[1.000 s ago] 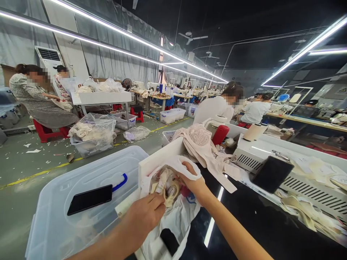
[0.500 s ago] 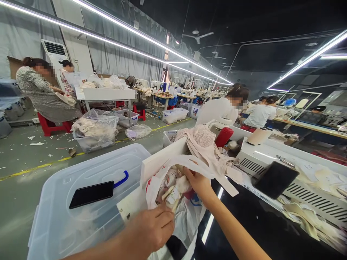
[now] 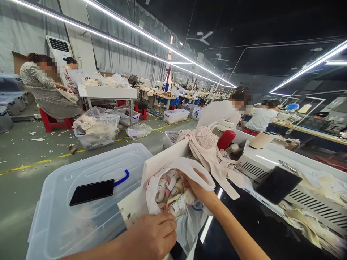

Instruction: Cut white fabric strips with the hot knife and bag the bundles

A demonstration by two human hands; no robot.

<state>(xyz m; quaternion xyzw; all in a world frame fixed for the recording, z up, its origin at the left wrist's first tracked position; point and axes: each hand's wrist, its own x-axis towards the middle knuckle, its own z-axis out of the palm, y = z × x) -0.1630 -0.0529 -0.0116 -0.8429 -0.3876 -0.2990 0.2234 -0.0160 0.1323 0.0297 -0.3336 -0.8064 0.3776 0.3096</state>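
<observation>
A white plastic bag (image 3: 153, 191) stands at the edge of the black worktop, its mouth spread open. Inside lie several small beige and white fabric pieces (image 3: 176, 204), some with dark printed marks. At the near rim, my left hand (image 3: 154, 233) is closed, pinching the bag's edge. My right hand (image 3: 199, 187) reaches into the far right of the bag, beneath its handle loop, touching the fabric pieces. Its fingertips are hidden among them, so I cannot tell whether it grips one. Just beyond the bag, a beige lace bra (image 3: 204, 139) drapes over a white board.
Left of the bag, a phone (image 3: 92, 192) lies on a clear lidded bin (image 3: 56, 216). Another phone (image 3: 279, 185) rests on a slotted white housing (image 3: 317, 209) at right, near fabric scraps (image 3: 311, 224) and a thread cone (image 3: 261, 140). Several people sit at other tables.
The bag's mouth shows more of its contents now. My right hand has shifted slightly among the fabric pieces, and the left stays at the near rim. The view has turned slightly left.
</observation>
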